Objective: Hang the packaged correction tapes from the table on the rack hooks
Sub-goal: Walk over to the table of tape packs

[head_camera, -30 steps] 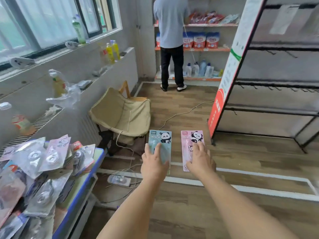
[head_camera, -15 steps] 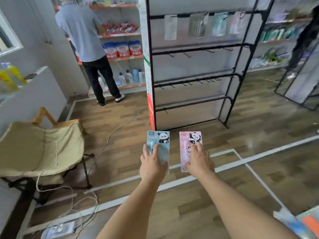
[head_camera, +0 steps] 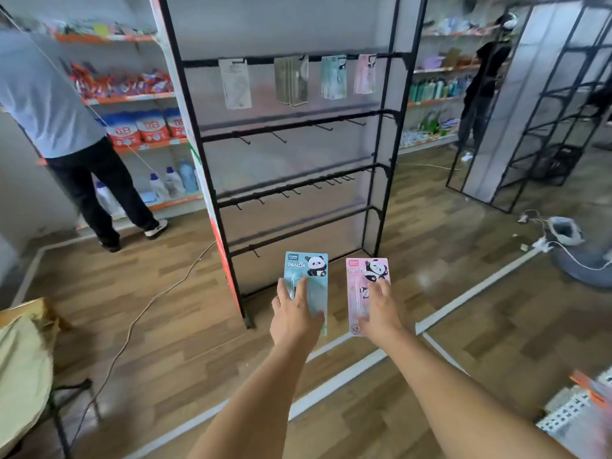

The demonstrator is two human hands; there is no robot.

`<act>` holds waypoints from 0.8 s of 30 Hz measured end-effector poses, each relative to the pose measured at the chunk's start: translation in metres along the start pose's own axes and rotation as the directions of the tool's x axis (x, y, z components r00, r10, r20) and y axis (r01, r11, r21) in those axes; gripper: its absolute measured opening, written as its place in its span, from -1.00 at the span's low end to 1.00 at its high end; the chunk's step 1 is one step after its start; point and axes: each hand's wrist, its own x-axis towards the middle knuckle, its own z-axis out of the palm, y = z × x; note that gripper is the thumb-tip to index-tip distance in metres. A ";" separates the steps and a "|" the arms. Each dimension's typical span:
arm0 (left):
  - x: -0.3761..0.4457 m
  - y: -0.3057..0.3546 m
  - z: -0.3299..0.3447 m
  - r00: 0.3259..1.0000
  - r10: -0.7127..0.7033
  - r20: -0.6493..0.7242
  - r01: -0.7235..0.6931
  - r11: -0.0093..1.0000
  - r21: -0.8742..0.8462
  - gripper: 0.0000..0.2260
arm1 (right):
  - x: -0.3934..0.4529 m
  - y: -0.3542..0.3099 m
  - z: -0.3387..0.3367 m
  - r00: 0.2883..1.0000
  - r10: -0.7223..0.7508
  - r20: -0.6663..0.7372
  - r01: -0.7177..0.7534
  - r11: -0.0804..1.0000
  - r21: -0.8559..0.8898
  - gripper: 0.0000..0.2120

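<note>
My left hand (head_camera: 294, 318) grips a blue panda correction tape package (head_camera: 308, 271), held upright in front of me. My right hand (head_camera: 381, 313) grips a pink panda package (head_camera: 364, 276) the same way, just to the right. Both packages are in the air before the black rack (head_camera: 291, 127), level with its lowest bar. Several packages (head_camera: 299, 81) hang from the rack's top row. The lower rows carry bare hooks (head_camera: 278, 137). The table is out of view.
A person in a grey shirt (head_camera: 49, 104) stands at the left shelves. Another person in black (head_camera: 483, 81) is far right. A folding chair (head_camera: 23, 369) sits at lower left, a cable (head_camera: 139, 319) crosses the floor, and a grey bin (head_camera: 569, 246) stands right.
My view has swung right from the table and window to face the rack. Both hands keep holding their packages out in front, and the rack is closer.
</note>
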 end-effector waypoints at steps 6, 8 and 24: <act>0.089 0.036 0.007 0.995 0.090 0.033 -0.089 0.996 -0.010 -0.35 | 0.083 0.012 -0.019 0.998 0.054 -0.033 -0.053 0.998 0.032 -0.33; 0.110 0.047 0.012 0.992 0.115 0.051 -0.115 0.993 -0.006 -0.35 | 0.100 0.020 -0.026 0.995 0.087 -0.044 -0.087 0.996 0.005 -0.32; 0.281 0.224 0.090 0.982 0.177 0.063 -0.176 0.984 -0.024 -0.37 | 0.294 0.156 -0.093 0.988 0.102 -0.118 -0.108 0.993 -0.042 -0.31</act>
